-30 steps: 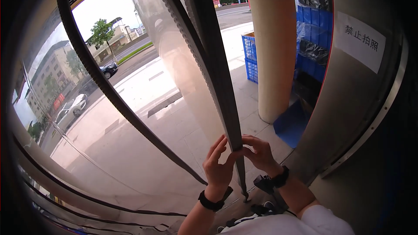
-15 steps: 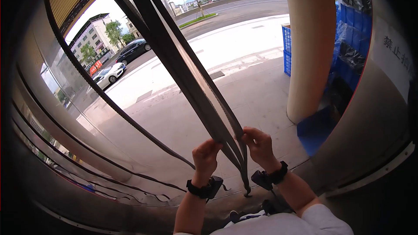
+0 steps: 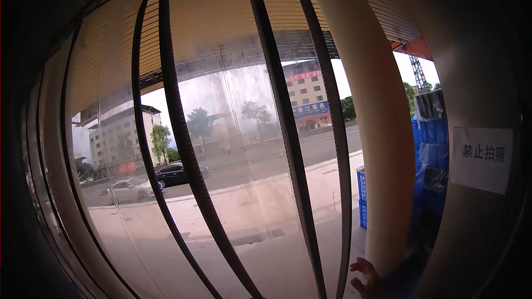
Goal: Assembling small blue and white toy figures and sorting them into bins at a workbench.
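My right hand [image 3: 367, 279] shows at the lower edge, its fingers bent and apart, with nothing visible between them. It is just right of a dark-edged band [image 3: 342, 188], and I see a small gap between them. Another dark band [image 3: 288, 127] hangs to its left, and two more dark bands [image 3: 191, 166] [image 3: 147, 155] hang further left. Clear plastic sheeting [image 3: 244, 149] spans the space between the middle bands, hazy with reflections. The lower ends of the bands are out of the picture. My left hand is not in view.
A thick round pillar [image 3: 382, 133] stands beyond the curtain on the right. Blue crates [image 3: 431, 149], partly wrapped in plastic, are stacked behind it. A paper notice [image 3: 482, 160] is on the wall at right. Outside, a dark car [image 3: 173, 174] and a white car [image 3: 133, 189] stand by a road.
My view has tipped up. Both hands were pinching the edges of two bands low in the middle; now the left is out of sight and the right is off the bands, fingers apart.
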The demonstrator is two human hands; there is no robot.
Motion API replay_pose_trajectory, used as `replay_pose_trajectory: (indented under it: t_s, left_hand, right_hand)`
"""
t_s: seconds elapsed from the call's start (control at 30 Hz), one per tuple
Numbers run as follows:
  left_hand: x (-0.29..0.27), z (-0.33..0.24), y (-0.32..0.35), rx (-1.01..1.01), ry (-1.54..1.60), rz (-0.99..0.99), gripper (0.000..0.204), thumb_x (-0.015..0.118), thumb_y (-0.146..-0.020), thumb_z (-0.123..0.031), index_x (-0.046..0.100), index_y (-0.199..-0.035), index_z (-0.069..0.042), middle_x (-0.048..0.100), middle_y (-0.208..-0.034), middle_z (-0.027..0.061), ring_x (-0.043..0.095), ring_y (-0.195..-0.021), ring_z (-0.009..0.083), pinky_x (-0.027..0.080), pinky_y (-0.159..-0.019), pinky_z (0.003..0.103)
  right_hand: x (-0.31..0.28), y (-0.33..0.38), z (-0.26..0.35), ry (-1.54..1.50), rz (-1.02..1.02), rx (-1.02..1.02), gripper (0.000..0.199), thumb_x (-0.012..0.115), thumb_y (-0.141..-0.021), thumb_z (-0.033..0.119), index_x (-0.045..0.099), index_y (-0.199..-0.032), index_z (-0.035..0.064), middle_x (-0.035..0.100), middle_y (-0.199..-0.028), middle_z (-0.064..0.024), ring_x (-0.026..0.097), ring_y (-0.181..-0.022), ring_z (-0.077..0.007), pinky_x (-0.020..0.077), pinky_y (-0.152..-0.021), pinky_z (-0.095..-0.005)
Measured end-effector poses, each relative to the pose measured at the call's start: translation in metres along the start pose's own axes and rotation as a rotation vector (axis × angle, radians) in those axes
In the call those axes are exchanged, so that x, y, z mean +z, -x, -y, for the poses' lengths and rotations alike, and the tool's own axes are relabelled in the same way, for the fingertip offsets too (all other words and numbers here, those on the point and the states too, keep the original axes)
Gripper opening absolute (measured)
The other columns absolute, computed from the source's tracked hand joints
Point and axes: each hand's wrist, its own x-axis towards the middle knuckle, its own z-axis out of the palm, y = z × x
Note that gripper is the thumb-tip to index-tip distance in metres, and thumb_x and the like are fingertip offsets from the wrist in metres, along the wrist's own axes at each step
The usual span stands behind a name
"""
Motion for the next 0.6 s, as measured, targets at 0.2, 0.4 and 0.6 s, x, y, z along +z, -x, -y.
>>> replay_pose_trajectory:
  t_s: [0.2, 0.4, 0.6]
  left_hand:
    - [0.002, 0.006, -0.009, -0.024, -0.110, -0.060, 0.013, 0.046, -0.092, -0.006, 0.057, -0.092, -0.001, 0.063, -0.080, 0.0069, 0.059, -0.072, 0.0144, 0.048, -0.068, 0.027]
    - [-0.003, 0.013, -0.016, -0.022, -0.136, -0.097, 0.014, 0.045, -0.092, -0.006, 0.058, -0.091, -0.002, 0.063, -0.079, 0.0057, 0.059, -0.071, 0.0139, 0.048, -0.066, 0.027]
    - [-0.055, 0.025, -0.036, 0.079, -0.466, -0.247, 0.017, 0.042, -0.092, -0.007, 0.059, -0.095, -0.004, 0.065, -0.081, 0.0087, 0.063, -0.072, 0.0157, 0.055, -0.066, 0.029]
  right_hand:
    - [0.042, -0.026, -0.013, 0.378, -0.168, -0.384, 0.017, 0.062, -0.082, 0.010, 0.062, -0.097, 0.0000, 0.063, -0.080, -0.0046, 0.055, -0.069, -0.0084, 0.0450, -0.058, -0.0236]
    - [0.024, -0.044, -0.043, -0.095, -0.038, 0.379, 0.026, 0.060, -0.083, 0.013, 0.059, -0.103, -0.0028, 0.063, -0.093, -0.0171, 0.060, -0.081, -0.0241, 0.0475, -0.073, -0.0328]
    - [-0.054, -0.095, -0.060, -0.021, -0.110, 0.266, 0.027, 0.047, -0.091, 0.018, 0.064, -0.083, -0.0029, 0.065, -0.078, -0.0111, 0.063, -0.075, -0.0196, 0.0484, -0.074, -0.0307]
